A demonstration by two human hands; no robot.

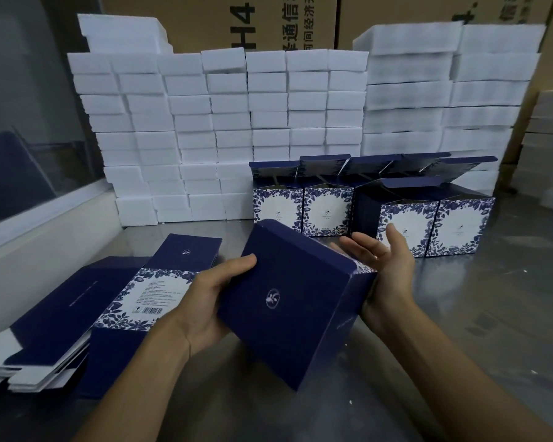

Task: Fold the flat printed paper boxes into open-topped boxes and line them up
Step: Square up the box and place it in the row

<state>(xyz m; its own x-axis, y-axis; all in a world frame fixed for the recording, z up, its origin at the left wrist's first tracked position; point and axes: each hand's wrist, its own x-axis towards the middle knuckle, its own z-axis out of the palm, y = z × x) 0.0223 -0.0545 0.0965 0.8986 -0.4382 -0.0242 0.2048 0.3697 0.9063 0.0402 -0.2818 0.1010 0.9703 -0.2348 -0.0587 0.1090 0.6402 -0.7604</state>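
Observation:
A navy paper box with a small white emblem is tilted in mid-air above the steel table, its dark panel facing me. My left hand grips its left edge, thumb on top. My right hand rests against its right side with fingers straight and relaxed. To the left lies a stack of flat printed boxes, blue floral print and a barcode showing. Several folded boxes with open top flaps stand in rows at the right rear.
A wall of white foam blocks is stacked behind the folded boxes, with cardboard cartons above. A glass partition and white ledge run along the left. The steel table extends right.

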